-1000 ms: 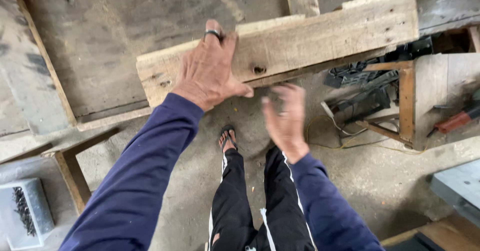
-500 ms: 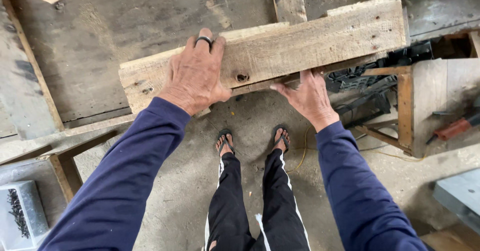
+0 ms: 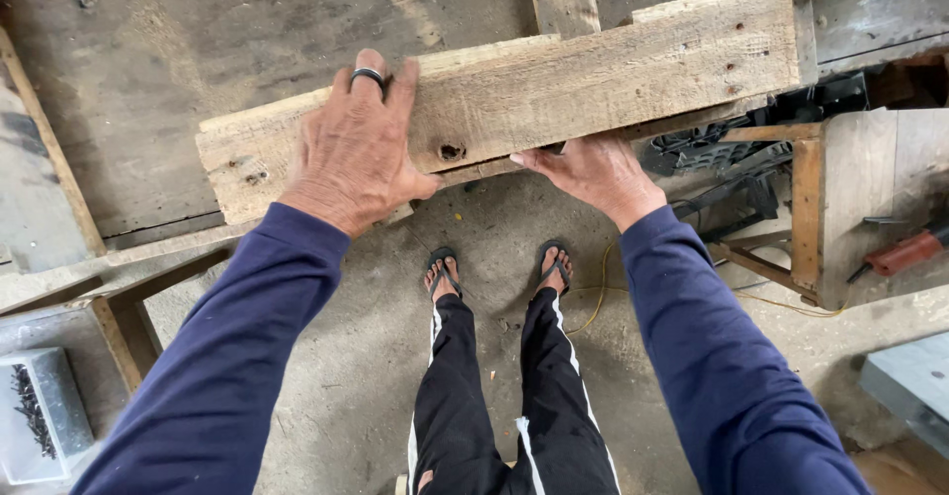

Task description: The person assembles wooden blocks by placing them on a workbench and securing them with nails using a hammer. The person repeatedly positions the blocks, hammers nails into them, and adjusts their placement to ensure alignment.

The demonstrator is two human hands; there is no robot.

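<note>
left hand [image 3: 354, 155]: flat, fingers spread on top of the rough wooden plank [image 3: 554, 90]
right hand [image 3: 593, 167]: gripping the plank's near edge from underneath
plank: resting across the counter [image 3: 178, 70]

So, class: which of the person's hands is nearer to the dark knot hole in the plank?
Left. The left hand lies flat on the plank just beside the knot hole; the right hand grips the lower edge farther along.

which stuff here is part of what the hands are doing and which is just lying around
In hand:
plank, left hand flat on top
right hand gripping its lower edge

Lying about:
box of screws
red-handled tool
yellow cord
wooden frame
black tools
</note>
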